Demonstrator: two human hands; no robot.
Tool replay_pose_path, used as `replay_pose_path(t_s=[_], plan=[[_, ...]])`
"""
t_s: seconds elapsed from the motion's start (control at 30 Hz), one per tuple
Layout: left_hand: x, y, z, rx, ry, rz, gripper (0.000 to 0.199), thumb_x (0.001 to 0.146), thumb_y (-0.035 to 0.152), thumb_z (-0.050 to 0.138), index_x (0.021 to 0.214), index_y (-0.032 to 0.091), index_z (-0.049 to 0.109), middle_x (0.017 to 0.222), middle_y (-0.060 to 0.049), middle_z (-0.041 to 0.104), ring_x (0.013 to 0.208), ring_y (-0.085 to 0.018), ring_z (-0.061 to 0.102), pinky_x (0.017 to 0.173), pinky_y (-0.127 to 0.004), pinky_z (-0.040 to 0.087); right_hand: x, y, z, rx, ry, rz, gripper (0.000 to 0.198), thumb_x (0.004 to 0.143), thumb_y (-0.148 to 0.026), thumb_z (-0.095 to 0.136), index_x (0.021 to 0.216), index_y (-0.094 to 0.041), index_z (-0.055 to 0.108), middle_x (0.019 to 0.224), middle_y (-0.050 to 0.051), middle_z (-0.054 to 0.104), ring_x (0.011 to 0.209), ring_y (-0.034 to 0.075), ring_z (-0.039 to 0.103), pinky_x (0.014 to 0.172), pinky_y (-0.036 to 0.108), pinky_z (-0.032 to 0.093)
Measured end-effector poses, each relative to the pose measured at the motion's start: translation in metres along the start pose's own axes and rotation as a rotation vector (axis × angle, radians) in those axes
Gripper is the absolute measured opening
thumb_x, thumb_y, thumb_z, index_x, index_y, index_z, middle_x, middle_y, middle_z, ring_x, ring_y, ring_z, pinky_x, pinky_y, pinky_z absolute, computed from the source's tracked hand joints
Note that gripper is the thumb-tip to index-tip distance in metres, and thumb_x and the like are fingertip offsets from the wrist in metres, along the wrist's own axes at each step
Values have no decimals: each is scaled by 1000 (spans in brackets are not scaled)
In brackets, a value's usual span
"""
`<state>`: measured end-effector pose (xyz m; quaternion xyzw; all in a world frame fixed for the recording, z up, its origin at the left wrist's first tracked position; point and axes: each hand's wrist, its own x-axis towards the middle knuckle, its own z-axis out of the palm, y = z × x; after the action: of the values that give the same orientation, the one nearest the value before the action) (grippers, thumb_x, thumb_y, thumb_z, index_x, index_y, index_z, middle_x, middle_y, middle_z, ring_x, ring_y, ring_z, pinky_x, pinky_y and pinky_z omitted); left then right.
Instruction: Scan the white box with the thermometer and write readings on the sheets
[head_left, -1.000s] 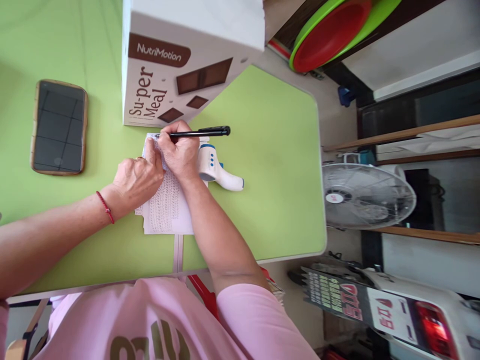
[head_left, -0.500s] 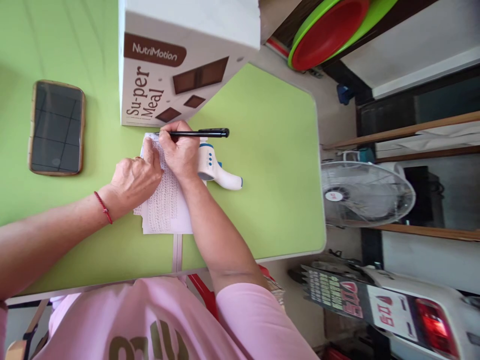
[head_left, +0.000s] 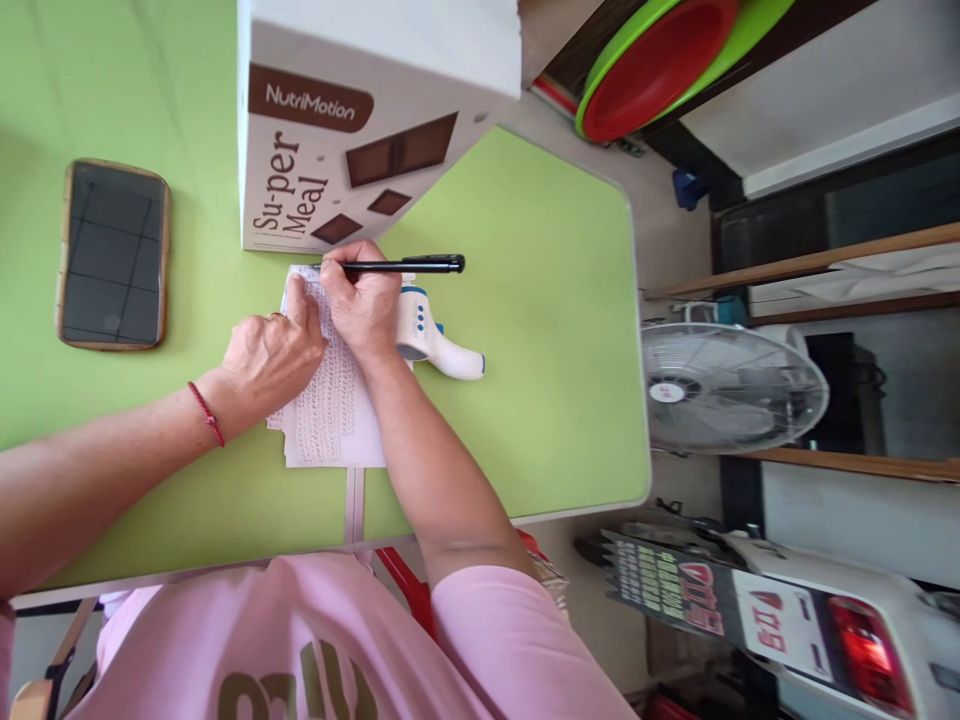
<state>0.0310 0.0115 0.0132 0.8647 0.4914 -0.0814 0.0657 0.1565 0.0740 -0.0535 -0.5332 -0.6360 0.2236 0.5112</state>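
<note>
My right hand [head_left: 365, 300] is closed around a black pen [head_left: 424, 264]. The pen lies nearly level across the picture, its tip at the top of a sheet of paper [head_left: 330, 420] covered in rows of handwriting. On the left part of that sheet rests my left hand [head_left: 274, 365], pressing it down with an outstretched index finger; its other fingers are partly hidden. A few sheets seem stacked. Just right of my right hand lies a white and blue thermometer gun [head_left: 439, 345], partly covered by the hand.
A white NutriMotion box [head_left: 315, 150] stands right behind the paper. To the left, a phone [head_left: 114, 255] in a brown case lies on the green table [head_left: 555, 330]. Past the table's right edge are a fan [head_left: 735, 385] and a white scooter [head_left: 862, 620].
My right hand and the pen have shifted very slightly to the right. My left hand and the paper stay in place.
</note>
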Motion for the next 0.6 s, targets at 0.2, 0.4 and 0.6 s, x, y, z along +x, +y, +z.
replay_pose_path(t_s=[0.2, 0.4, 0.6], plan=[[0, 0, 1, 10, 1, -2, 53, 95, 6, 27, 144, -10, 41, 153, -36, 27, 78, -31, 71, 53, -38, 49, 0, 0, 0, -14, -1, -2, 15, 90, -27, 55, 76, -20, 54, 67, -7, 56, 61, 8, 55, 66, 24, 49], [0, 0, -1, -4, -13, -5, 53, 96, 8, 28, 143, -11, 41, 153, -37, 24, 79, -31, 71, 54, -38, 48, 0, 1, -1, -35, -24, -16, 14, 89, -27, 56, 77, -20, 54, 69, -6, 58, 64, 9, 58, 68, 25, 51], [-1, 0, -2, -13, -17, -9, 52, 97, 10, 30, 143, -11, 41, 153, -38, 23, 79, -31, 71, 55, -38, 49, 1, 2, -1, -49, -37, 0, 15, 90, -30, 54, 77, -21, 54, 68, -6, 58, 64, 8, 58, 68, 25, 51]])
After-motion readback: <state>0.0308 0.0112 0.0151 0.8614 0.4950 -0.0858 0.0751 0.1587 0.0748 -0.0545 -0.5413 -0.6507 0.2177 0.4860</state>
